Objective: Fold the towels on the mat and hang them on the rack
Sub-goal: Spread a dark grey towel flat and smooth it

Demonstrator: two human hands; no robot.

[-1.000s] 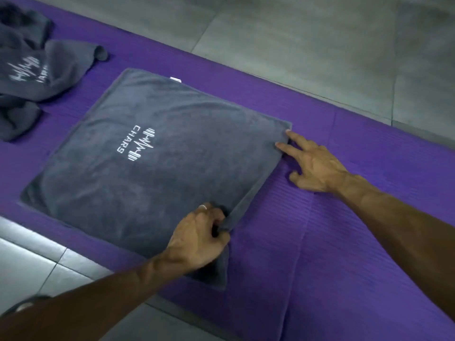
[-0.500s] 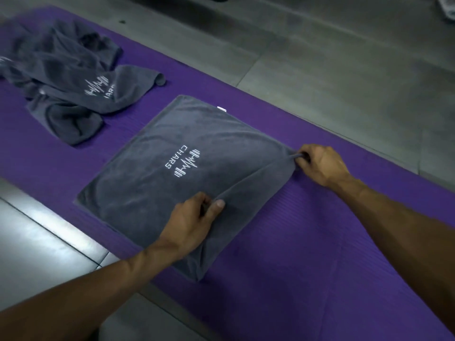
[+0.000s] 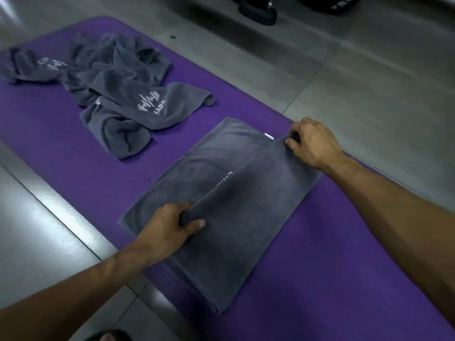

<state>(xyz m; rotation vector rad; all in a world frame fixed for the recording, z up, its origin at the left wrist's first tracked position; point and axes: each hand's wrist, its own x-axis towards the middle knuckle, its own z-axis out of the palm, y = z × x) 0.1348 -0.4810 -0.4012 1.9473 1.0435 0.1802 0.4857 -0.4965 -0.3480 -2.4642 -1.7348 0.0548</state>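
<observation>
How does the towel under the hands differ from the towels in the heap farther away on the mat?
The folded towel lies flat and smooth; the heap of towels is crumpled. The left hand and right hand grip the folded towel; nothing touches the heap. Both are dark grey with white print, on the purple mat.

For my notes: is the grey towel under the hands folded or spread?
Partly folded: both hands grip the grey towel, one flap doubled over it.
</observation>
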